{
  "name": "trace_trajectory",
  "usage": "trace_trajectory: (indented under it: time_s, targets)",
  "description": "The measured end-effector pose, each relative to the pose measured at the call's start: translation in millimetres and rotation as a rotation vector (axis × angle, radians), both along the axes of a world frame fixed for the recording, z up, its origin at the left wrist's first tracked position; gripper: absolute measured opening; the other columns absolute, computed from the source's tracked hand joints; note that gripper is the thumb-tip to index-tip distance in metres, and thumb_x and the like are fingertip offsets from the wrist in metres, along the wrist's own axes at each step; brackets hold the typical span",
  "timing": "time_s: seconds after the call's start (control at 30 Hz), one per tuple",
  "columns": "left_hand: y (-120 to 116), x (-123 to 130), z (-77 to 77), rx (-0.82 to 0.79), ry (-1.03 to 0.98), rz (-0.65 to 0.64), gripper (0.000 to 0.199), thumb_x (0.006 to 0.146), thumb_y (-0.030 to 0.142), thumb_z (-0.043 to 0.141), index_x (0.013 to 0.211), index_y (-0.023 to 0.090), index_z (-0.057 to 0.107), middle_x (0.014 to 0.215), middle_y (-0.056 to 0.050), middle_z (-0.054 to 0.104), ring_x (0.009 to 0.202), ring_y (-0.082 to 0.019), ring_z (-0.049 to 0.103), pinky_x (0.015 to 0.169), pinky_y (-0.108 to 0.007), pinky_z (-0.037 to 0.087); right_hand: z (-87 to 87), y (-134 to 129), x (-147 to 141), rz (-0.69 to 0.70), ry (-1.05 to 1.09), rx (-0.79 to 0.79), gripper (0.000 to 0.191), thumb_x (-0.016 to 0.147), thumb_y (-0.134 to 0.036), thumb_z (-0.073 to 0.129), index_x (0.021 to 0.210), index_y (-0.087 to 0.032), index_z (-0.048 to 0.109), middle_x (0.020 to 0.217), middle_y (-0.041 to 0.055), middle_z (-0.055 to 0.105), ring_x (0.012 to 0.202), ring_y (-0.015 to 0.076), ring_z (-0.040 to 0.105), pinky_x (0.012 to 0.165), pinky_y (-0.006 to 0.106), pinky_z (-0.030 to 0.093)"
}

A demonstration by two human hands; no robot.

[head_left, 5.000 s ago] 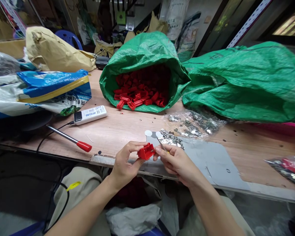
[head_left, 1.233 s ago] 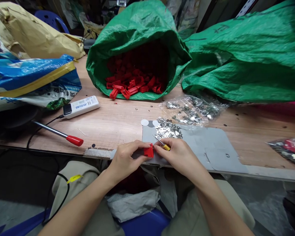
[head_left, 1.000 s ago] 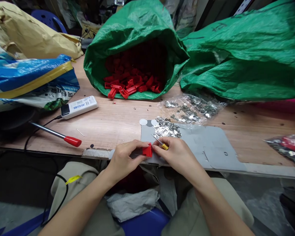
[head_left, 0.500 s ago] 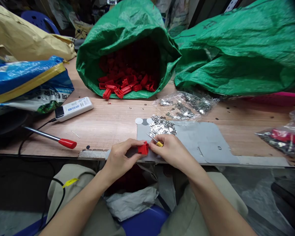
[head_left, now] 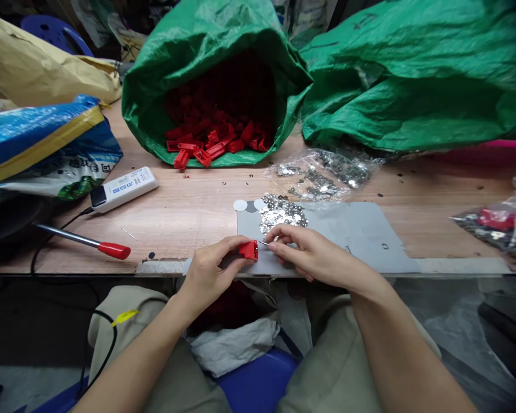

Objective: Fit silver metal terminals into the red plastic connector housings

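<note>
My left hand pinches a small red plastic housing between thumb and fingers, close above the table's front edge. Its open end faces right. Just right of it, my right hand is closed on a thin pointed hand tool. The bare metal shaft points left at the housing; its tip is very near the housing's end, and I cannot tell whether they touch. My fingers hide the tool's handle. Behind the hands, a pile of small shiny metal pieces lies on a grey sheet.
A green sack spills red housings at the back; another green sack is right. A clear bag of metal pieces lies between. Left are a white device and a red-tipped metal lever.
My right hand has turned, so the tool now points left toward the housing and its yellow handle is out of sight. The housing has turned slightly in my left hand. The view has shifted slightly.
</note>
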State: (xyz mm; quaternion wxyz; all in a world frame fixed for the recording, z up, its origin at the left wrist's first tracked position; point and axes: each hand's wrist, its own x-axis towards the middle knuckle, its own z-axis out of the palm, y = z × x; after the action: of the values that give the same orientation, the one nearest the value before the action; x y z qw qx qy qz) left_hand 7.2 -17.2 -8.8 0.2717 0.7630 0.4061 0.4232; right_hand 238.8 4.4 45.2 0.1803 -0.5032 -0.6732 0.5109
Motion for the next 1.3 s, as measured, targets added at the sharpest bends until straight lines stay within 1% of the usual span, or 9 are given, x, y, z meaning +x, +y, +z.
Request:
trace_trajectory:
  time_s: [0.1, 0.2, 0.47, 0.63, 0.83, 1.07, 1.13, 1.23, 1.3]
  targets:
    - [0.5, -0.8, 1.4, -0.009, 0.039, 0.011, 0.026, 0.092, 0.021, 0.066, 0.118, 0.021, 0.067, 0.113, -0.005, 0.077, 0.102, -0.018, 0.075, 0.091, -0.027, 0.061, -1.8, -1.0, 4.2, 0.019, 0.027, -0.057, 0.024, 0.093, -0.04, 0.06, 0.101, -0.02, 0.07, 0.08, 0.0004, 0.068, 0.042, 0.0099, 0.048, 0.042, 0.022, 0.037]
    - [0.9, 0.3, 3.0, -0.021, 0.053, 0.034, 0.026, 0.092, 0.023, 0.067, 0.118, 0.021, 0.068, 0.114, -0.005, 0.077, 0.1, -0.018, 0.075, 0.09, -0.027, 0.061, -5.7, -0.2, 4.0, -0.009, 0.013, -0.05, 0.023, 0.089, -0.038, 0.063, 0.094, -0.018, 0.073, 0.069, -0.0011, 0.065, 0.04, 0.0101, 0.049, 0.042, 0.022, 0.037]
    - [-0.3, 2.2, 2.6, -0.048, 0.041, 0.058, 0.028, 0.09, 0.022, 0.07, 0.118, 0.021, 0.068, 0.112, -0.003, 0.077, 0.098, -0.016, 0.075, 0.091, -0.025, 0.061, -9.7, 1.9, 3.7, 0.001, 0.005, 0.001, 0.018, 0.089, -0.031, 0.062, 0.086, -0.02, 0.075, 0.056, -0.0057, 0.058, 0.038, 0.0101, 0.051, 0.042, 0.022, 0.037]
    - [-1.2, 2.2, 4.7, -0.065, 0.071, 0.068, 0.03, 0.089, 0.024, 0.073, 0.119, 0.022, 0.068, 0.112, -0.001, 0.077, 0.099, -0.017, 0.076, 0.09, -0.025, 0.062, -7.9, 0.6, -0.8, -0.016, -0.024, 0.033, 0.017, 0.087, -0.027, 0.062, 0.081, -0.019, 0.075, 0.055, -0.0053, 0.059, 0.038, 0.0103, 0.051, 0.041, 0.021, 0.036]
    - [0.7, 1.0, 8.4, -0.101, 0.125, 0.043, 0.029, 0.09, 0.023, 0.071, 0.118, 0.023, 0.068, 0.109, 0.0, 0.078, 0.1, -0.017, 0.076, 0.089, -0.024, 0.061, -7.0, -0.3, -7.5, -0.043, -0.091, 0.145, 0.016, 0.083, -0.013, 0.064, 0.072, -0.018, 0.073, 0.06, -0.0035, 0.064, 0.047, 0.0098, 0.054, 0.046, 0.02, 0.036]
    - [-1.3, 0.6, 7.6, -0.165, 0.052, 0.066, 0.031, 0.088, 0.024, 0.073, 0.118, 0.022, 0.068, 0.111, -0.001, 0.077, 0.1, -0.018, 0.076, 0.093, -0.026, 0.061, -6.4, 0.5, -3.2, -0.048, -0.066, 0.025, 0.011, 0.086, -0.016, 0.063, 0.079, -0.018, 0.072, 0.061, -0.005, 0.065, 0.036, 0.0086, 0.052, 0.039, 0.02, 0.034]
    - [-1.8, 0.9, 8.4, -0.174, 0.051, 0.07, 0.03, 0.088, 0.023, 0.073, 0.118, 0.022, 0.068, 0.111, -0.001, 0.078, 0.1, -0.018, 0.076, 0.093, -0.026, 0.061, -5.4, -0.1, -5.7, -0.05, -0.086, 0.06, 0.011, 0.086, -0.014, 0.064, 0.078, -0.017, 0.072, 0.062, -0.0043, 0.065, 0.037, 0.008, 0.052, 0.042, 0.021, 0.035]
    - [-0.7, 1.1, 10.8, -0.18, 0.056, 0.047, 0.03, 0.088, 0.022, 0.073, 0.118, 0.023, 0.068, 0.11, -0.001, 0.078, 0.1, -0.018, 0.076, 0.093, -0.025, 0.061, -4.3, -1.0, -10.7, -0.066, -0.126, 0.187, 0.015, 0.083, -0.008, 0.066, 0.071, -0.015, 0.071, 0.063, -0.0029, 0.065, 0.043, 0.0074, 0.052, 0.047, 0.02, 0.035]
    - [0.5, 1.2, 12.2, -0.177, 0.061, 0.024, 0.029, 0.087, 0.022, 0.073, 0.116, 0.023, 0.069, 0.108, -0.001, 0.078, 0.099, -0.018, 0.076, 0.092, -0.024, 0.061, -4.6, -0.9, -11.8, -0.075, -0.137, 0.236, 0.016, 0.083, -0.006, 0.066, 0.07, -0.014, 0.072, 0.064, -0.0023, 0.065, 0.044, 0.0071, 0.053, 0.048, 0.02, 0.036]
